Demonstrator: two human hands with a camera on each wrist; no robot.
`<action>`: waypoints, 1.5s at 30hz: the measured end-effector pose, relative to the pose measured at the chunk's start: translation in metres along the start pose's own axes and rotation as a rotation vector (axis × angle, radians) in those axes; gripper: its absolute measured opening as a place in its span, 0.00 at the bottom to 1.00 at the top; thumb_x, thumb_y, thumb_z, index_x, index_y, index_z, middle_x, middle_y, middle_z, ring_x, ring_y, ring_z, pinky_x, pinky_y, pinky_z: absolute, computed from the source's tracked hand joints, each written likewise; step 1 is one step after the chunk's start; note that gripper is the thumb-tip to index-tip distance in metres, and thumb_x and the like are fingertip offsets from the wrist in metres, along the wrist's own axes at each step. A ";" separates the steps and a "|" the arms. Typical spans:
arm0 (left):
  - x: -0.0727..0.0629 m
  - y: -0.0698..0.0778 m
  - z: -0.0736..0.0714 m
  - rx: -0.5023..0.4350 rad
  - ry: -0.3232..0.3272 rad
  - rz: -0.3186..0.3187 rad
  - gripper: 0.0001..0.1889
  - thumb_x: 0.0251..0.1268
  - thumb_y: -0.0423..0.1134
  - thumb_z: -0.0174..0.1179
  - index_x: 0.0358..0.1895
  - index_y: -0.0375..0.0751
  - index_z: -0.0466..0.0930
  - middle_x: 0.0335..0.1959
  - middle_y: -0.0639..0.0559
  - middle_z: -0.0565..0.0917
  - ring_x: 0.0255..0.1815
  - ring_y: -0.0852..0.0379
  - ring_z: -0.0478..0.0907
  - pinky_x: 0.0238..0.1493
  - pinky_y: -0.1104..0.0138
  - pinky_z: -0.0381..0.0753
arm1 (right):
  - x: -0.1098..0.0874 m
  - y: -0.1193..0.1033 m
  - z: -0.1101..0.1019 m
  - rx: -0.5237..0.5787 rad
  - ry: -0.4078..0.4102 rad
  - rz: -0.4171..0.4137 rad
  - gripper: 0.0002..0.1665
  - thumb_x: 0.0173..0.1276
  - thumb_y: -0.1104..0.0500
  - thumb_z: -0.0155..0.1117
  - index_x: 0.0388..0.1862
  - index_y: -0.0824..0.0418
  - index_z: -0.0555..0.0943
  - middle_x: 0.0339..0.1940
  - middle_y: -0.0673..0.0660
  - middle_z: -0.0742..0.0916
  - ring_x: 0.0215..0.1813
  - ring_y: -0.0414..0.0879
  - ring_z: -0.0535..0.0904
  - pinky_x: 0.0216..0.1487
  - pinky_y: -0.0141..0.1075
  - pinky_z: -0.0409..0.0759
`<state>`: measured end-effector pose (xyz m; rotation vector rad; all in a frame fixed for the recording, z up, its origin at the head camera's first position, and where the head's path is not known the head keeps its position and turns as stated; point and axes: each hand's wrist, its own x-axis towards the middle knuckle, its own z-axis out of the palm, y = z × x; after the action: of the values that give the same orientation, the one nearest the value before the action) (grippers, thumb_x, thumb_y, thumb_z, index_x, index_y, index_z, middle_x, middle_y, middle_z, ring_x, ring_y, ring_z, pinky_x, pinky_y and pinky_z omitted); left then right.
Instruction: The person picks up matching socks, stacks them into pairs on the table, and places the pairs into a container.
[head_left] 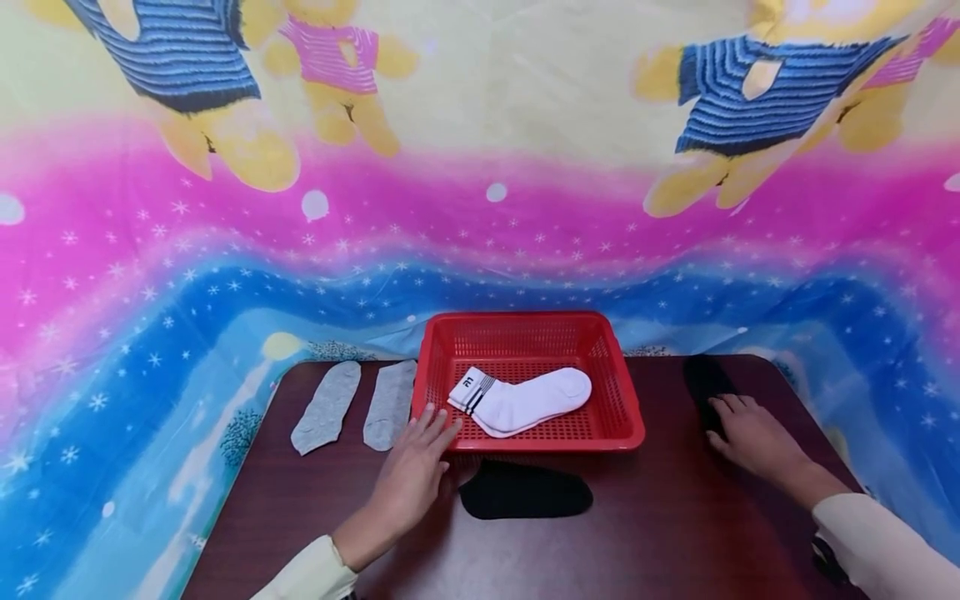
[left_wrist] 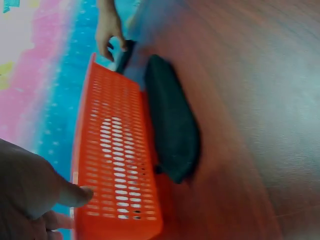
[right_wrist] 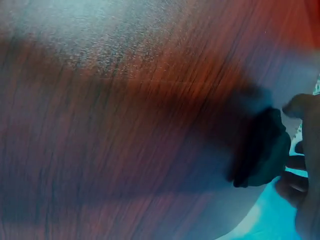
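Head view: the right hand point(head_left: 756, 435), fingers loosely parted, touches a plain black sock point(head_left: 705, 383), while the left hand point(head_left: 408, 477), fingers spread, touches the perforated red basket point(head_left: 555, 443).

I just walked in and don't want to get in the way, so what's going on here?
A person's left hand touches the near left corner of a red basket, which holds white socks. Their right hand is at a black sock near the table's far right corner; whether it grips it is unclear. Another black sock lies in front of the basket, and two grey socks lie to its left.
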<state>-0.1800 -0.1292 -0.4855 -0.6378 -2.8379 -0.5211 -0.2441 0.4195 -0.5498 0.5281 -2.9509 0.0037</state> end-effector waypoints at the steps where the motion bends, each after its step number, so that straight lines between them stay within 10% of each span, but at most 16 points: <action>1: 0.000 -0.002 0.003 0.006 -0.017 0.001 0.31 0.61 0.29 0.69 0.70 0.41 0.76 0.71 0.39 0.76 0.79 0.38 0.64 0.76 0.44 0.64 | 0.000 0.002 0.001 0.019 -0.056 0.028 0.38 0.66 0.54 0.71 0.64 0.78 0.72 0.61 0.79 0.78 0.61 0.75 0.74 0.58 0.66 0.76; 15: 0.003 -0.014 0.012 0.007 -0.033 0.010 0.24 0.68 0.25 0.60 0.68 0.36 0.77 0.70 0.41 0.78 0.76 0.41 0.69 0.76 0.47 0.66 | -0.004 -0.001 0.002 0.035 -0.194 0.023 0.35 0.55 0.67 0.73 0.61 0.80 0.74 0.52 0.75 0.76 0.52 0.68 0.75 0.42 0.54 0.81; 30: 0.002 -0.015 0.014 0.018 -0.025 0.007 0.24 0.68 0.27 0.61 0.68 0.38 0.78 0.70 0.42 0.78 0.76 0.43 0.70 0.75 0.47 0.67 | -0.019 -0.010 0.016 -0.072 0.089 -0.123 0.22 0.57 0.70 0.73 0.51 0.73 0.81 0.47 0.71 0.84 0.48 0.63 0.82 0.42 0.53 0.85; 45: 0.002 -0.013 0.013 0.032 -0.021 0.009 0.24 0.67 0.27 0.62 0.67 0.37 0.78 0.69 0.42 0.79 0.75 0.42 0.70 0.74 0.47 0.68 | -0.023 -0.027 0.006 0.117 -0.007 0.008 0.26 0.55 0.72 0.69 0.55 0.75 0.78 0.46 0.71 0.82 0.46 0.65 0.81 0.38 0.53 0.83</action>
<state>-0.1887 -0.1341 -0.5006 -0.6537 -2.8549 -0.4696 -0.2137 0.4019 -0.5596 0.5325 -2.9733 0.1771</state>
